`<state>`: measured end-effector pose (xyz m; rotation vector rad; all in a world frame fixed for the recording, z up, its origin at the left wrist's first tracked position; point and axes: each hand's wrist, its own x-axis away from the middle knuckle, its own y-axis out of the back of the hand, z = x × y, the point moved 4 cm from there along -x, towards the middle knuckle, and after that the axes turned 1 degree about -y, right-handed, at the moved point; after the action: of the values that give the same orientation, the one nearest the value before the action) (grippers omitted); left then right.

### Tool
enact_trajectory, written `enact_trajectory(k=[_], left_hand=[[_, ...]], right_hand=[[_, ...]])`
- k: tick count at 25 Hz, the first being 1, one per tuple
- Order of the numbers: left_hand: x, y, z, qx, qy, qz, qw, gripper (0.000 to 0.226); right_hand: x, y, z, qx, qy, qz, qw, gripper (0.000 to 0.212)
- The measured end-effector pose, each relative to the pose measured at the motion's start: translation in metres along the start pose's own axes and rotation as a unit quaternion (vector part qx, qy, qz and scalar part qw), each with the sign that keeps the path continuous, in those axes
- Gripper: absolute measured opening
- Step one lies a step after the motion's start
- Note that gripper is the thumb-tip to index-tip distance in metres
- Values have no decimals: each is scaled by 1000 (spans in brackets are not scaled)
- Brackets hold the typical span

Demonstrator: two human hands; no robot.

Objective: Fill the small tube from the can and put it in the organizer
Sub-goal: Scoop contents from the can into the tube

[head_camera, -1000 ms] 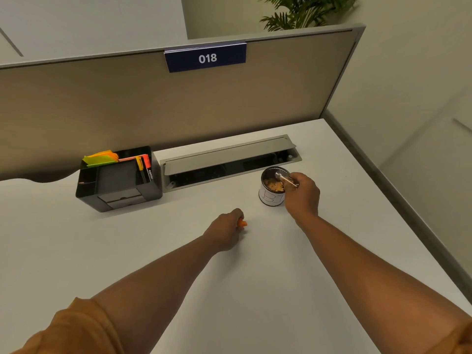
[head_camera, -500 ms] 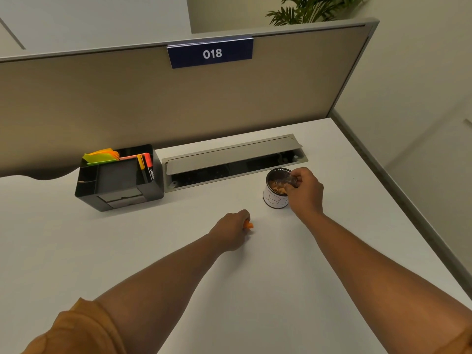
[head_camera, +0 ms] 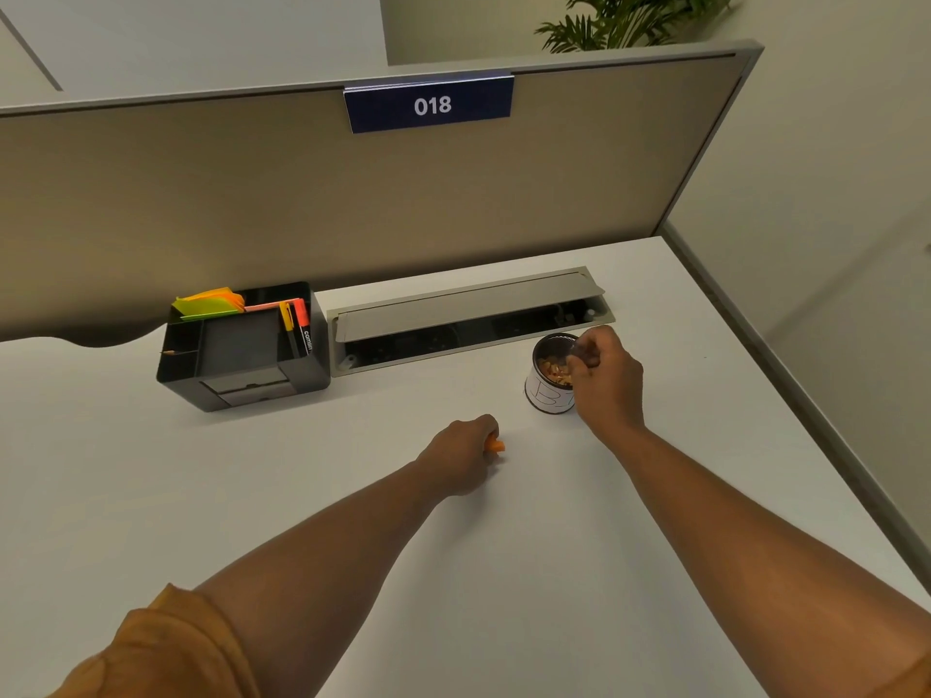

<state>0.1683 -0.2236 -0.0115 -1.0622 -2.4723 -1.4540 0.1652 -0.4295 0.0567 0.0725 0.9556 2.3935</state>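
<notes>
Right hand (head_camera: 607, 377): fingers pinched on the small clear tube (head_camera: 579, 351), held tilted into the open top of the can.
Can (head_camera: 546, 390): upright on the white desk (head_camera: 504, 571), just in front of the cable tray (head_camera: 468, 319); small orange-tan pieces inside.
Left hand (head_camera: 461, 458): closed around an orange cap (head_camera: 496, 447), resting on the desk.
Organizer (head_camera: 242, 350): black, well left of the can, holding pens and sticky notes.
Sign (head_camera: 430, 105): reads 018.

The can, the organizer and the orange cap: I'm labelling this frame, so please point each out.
can (head_camera: 546, 395), head view, on its white side wall.
organizer (head_camera: 302, 367), head view, on its dark right wall.
orange cap (head_camera: 496, 447), head view, on the tip that shows.
</notes>
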Motion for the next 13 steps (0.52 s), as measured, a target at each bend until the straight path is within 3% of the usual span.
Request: enact_trajectory(k=[6,13], left_hand=[[0,0,0,3,4,3,1000,28],[1,3,0,47,18,-7,999,27]], right_hand=[[1,0,0,-14,5,-11,1000,23],[3,0,-7,-101,-73,-24,992,52]])
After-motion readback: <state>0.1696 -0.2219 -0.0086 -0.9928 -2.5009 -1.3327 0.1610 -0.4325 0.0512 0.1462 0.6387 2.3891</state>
